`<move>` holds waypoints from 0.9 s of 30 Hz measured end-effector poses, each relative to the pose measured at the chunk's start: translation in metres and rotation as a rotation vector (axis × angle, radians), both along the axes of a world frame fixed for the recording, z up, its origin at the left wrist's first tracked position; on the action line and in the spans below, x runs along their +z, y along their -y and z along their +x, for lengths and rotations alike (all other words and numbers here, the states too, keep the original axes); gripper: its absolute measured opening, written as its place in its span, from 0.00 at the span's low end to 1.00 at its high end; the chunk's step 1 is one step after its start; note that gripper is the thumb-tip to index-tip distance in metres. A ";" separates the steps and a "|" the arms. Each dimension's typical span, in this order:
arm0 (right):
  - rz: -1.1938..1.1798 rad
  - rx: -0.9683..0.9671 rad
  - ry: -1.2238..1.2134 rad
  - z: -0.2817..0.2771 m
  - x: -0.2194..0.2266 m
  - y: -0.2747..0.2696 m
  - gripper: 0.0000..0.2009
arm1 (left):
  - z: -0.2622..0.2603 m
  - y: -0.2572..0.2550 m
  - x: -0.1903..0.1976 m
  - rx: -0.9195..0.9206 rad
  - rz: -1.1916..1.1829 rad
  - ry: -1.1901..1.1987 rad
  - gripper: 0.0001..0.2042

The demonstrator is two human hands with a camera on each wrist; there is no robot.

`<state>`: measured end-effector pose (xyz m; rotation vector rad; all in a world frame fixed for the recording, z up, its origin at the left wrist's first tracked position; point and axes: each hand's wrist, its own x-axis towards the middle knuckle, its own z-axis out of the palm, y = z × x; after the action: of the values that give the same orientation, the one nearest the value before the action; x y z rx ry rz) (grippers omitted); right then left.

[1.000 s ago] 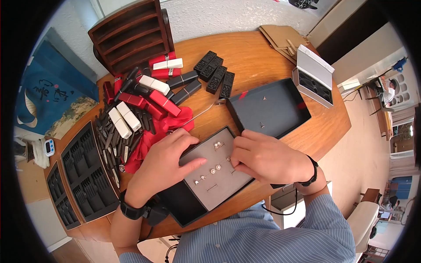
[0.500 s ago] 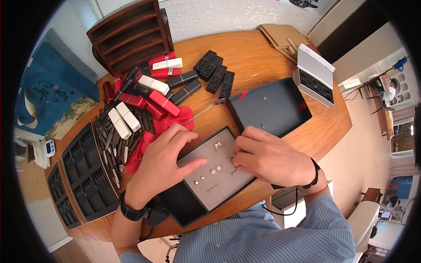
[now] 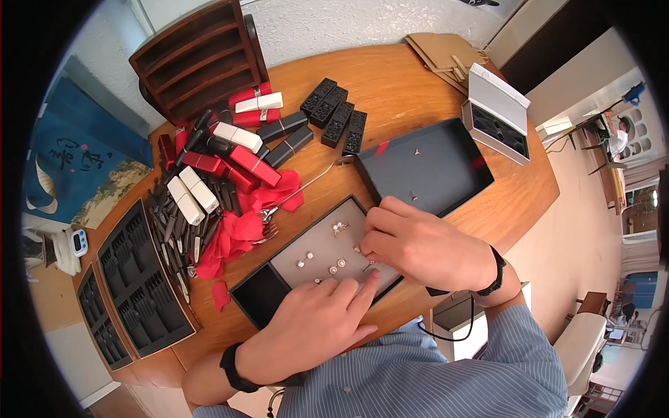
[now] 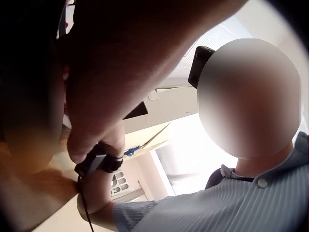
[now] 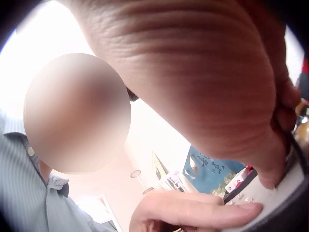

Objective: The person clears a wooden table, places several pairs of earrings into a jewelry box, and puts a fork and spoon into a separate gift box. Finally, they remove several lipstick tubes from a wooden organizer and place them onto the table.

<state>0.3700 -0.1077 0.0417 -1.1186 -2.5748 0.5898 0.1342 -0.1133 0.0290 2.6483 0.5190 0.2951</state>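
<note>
In the head view, a black box holds a grey pad (image 3: 286,259) with small pearl-like earrings (image 3: 337,267) in it. My right hand (image 3: 432,247) bends over the pad's right side, its fingertips bunched at a small piece of jewellery (image 3: 371,263), partly hidden. Across the pad's lower edge lies my left hand (image 3: 313,327), its index finger stretched towards the right fingertips, holding nothing visible. The right wrist view shows the left finger (image 5: 207,210) beside the right thumb, low over the pad.
A black open lid (image 3: 432,167) holds two small pieces. Black cases (image 3: 334,115), red and white boxes (image 3: 188,195), red cloth (image 3: 233,240) and a wooden rack (image 3: 198,63) stand behind and left. Black cutlery trays (image 3: 146,285) lie far left; a white box (image 3: 496,122) stands right.
My left hand has moved from the pad's left edge down and right, across its lower edge, with the index finger now beside my right fingertips. My right hand stays at the pad's right side.
</note>
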 end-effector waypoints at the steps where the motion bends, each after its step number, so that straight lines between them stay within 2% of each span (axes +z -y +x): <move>1: 0.000 -0.001 0.000 0.000 0.000 0.000 0.08 | 0.001 0.001 -0.002 0.006 0.016 -0.019 0.31; 8: -0.050 -0.005 0.004 0.001 0.001 -0.001 0.08 | 0.006 0.006 -0.009 0.054 0.057 0.007 0.31; 13: -0.029 0.003 -0.031 0.005 -0.001 -0.003 0.07 | 0.008 0.012 -0.012 0.162 0.018 0.045 0.29; 21: -0.132 0.061 -0.055 0.012 -0.001 -0.007 0.07 | 0.007 0.011 -0.013 0.197 -0.006 0.085 0.30; 27: -0.089 0.080 -0.054 0.012 -0.001 -0.009 0.06 | 0.007 0.011 -0.019 0.195 -0.033 0.105 0.30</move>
<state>0.3818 -0.0990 0.0404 -1.0154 -2.5796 0.7494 0.1408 -0.1239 0.0097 2.5373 0.7416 0.4774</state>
